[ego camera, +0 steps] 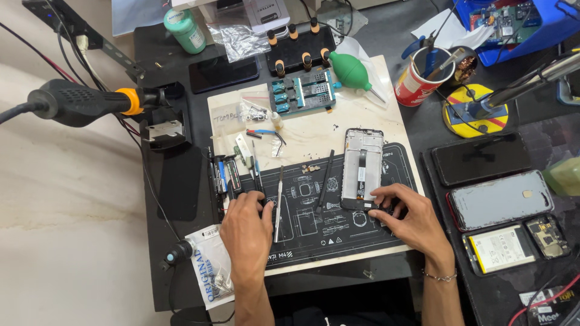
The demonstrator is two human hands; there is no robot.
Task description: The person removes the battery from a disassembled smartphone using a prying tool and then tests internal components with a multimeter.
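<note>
One opened phone frame [362,169] near mat's right edge — right hand [406,218] pinching its lower end; left hand [246,226] curled over tools [261,181], grip unclear; three phones [480,158] at bench's right edge.

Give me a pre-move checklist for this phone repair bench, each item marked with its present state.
1. Open phone frame lies flat on the black repair mat: ok.
2. Right hand steadies the frame's lower end: ok, fingers rest on it.
3. Left hand has a tool ready: cannot tell, its fingertips hide what they touch.
4. Metal spudger and black pry tool lie on the mat between the hands: ok.
5. Loose screws contained: not ok, they lie bare on the mat.
6. Hot air handle parked away from the hands: ok.
</note>
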